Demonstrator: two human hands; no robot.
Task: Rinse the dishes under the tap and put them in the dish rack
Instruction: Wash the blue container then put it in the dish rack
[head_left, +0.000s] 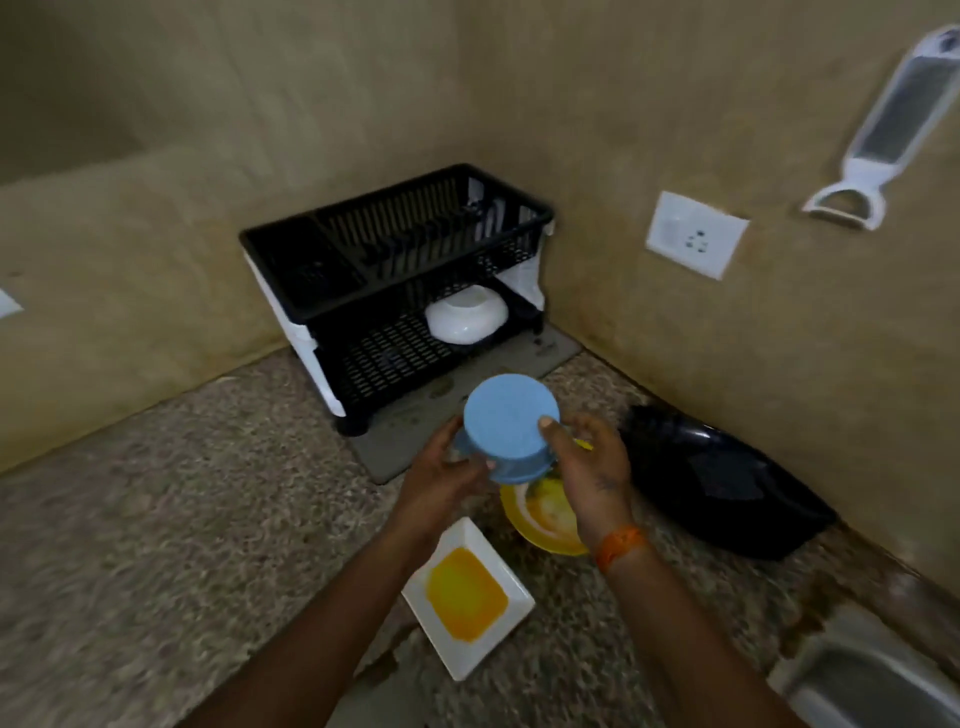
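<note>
Granite counter (156, 519) — hands grip blue bowl (511, 434).

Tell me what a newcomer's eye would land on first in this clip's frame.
First, the blue bowl, held upside down in mid-frame by the left hand and right hand. Behind it in the corner stands the black dish rack, with a white bowl upturned on its lower shelf. Nearer on the counter lie a white square dish smeared yellow and a yellow plate partly under the right hand.
</note>
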